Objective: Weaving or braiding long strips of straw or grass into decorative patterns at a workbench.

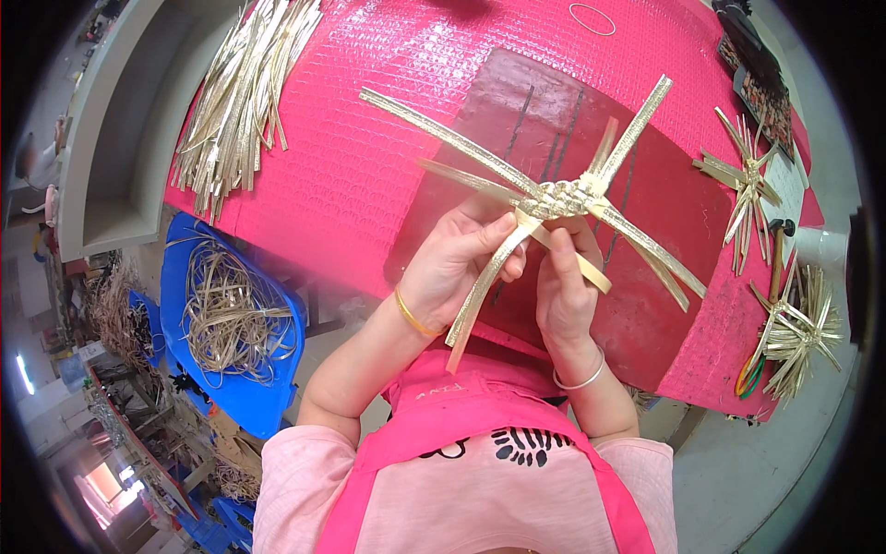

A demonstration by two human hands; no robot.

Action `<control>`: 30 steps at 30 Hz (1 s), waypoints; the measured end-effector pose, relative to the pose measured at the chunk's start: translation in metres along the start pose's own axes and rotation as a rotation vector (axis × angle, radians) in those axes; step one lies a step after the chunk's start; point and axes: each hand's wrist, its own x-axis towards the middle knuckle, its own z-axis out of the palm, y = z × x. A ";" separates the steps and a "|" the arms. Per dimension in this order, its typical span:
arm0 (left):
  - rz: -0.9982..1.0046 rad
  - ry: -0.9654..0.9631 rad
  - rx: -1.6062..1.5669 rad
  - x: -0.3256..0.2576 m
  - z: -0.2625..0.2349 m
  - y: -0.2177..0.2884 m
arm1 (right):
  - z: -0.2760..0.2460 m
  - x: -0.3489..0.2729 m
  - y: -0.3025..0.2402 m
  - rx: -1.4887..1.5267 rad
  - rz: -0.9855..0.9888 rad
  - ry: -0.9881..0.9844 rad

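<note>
Your left hand [457, 263] and right hand [563, 291] both pinch strips of the weave [554, 198], held above the pink tabletop [369, 157]. Loose strips [235, 102] lie well apart at the far left

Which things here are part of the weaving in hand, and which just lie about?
In hand:
- woven strip piece, held by left hand and right hand
- loose strip pile

Lying about:
- finished woven pieces
- blue tray of coiled strips
- rubber band
- pink table cover
</note>
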 end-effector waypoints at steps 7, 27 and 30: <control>-0.196 0.008 0.214 0.003 -0.001 0.012 | 0.002 0.003 0.006 0.116 0.040 0.045; 0.271 0.237 0.578 -0.013 0.011 0.008 | 0.006 0.023 -0.020 -1.047 -0.419 -0.196; 0.691 0.157 1.218 -0.007 0.006 0.003 | 0.007 0.019 -0.016 -0.955 -0.495 -0.144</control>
